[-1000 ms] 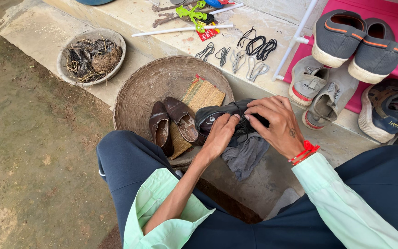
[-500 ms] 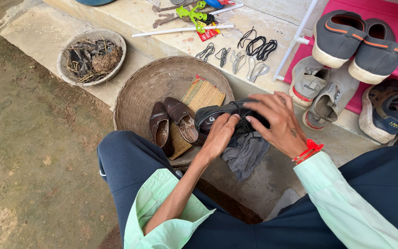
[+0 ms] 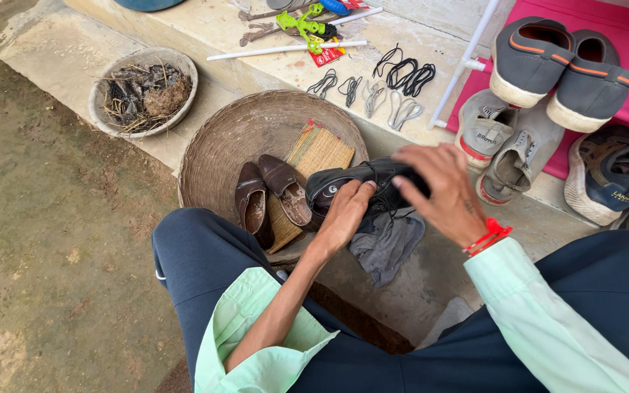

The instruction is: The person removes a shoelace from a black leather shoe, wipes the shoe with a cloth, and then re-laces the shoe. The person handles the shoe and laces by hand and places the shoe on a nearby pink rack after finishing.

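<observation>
I am holding a black leather shoe (image 3: 362, 185) over my lap, just past the near rim of the woven basket tray (image 3: 227, 138). My left hand (image 3: 345, 215) is gripping it from below and behind, the fingers curled against the side near the toe, so that grip is pressing on the shoe. My right hand (image 3: 442, 189) is lying across the top of the shoe toward the heel, fingers spread and bent over it; I cannot tell whether this grip is closing on the shoe or only resting on it. A grey cloth (image 3: 387, 244) is hanging beneath the shoe, between my hands, draping down toward the concrete. A red thread band (image 3: 488, 236) is sitting on my right wrist at the cuff of the pale green sleeve (image 3: 547, 320).

In the basket tray a pair of brown leather shoes (image 3: 271, 196) is lying side by side, openings up, touching a small straw mat (image 3: 318, 153) that is leaning under them. On the concrete step (image 3: 205, 33) beyond the tray, several bundles of black and grey shoelaces (image 3: 380, 84) are lying in a row, with a white rod (image 3: 285, 49) and a green tool (image 3: 301, 22) further back. To the left a round bowl of dry twigs and debris (image 3: 143, 91) is standing on the step. To the right, on a pink mat (image 3: 620, 22), two grey slip-on shoes (image 3: 558, 65) are sitting above a pair of worn grey sneakers (image 3: 500, 145).
</observation>
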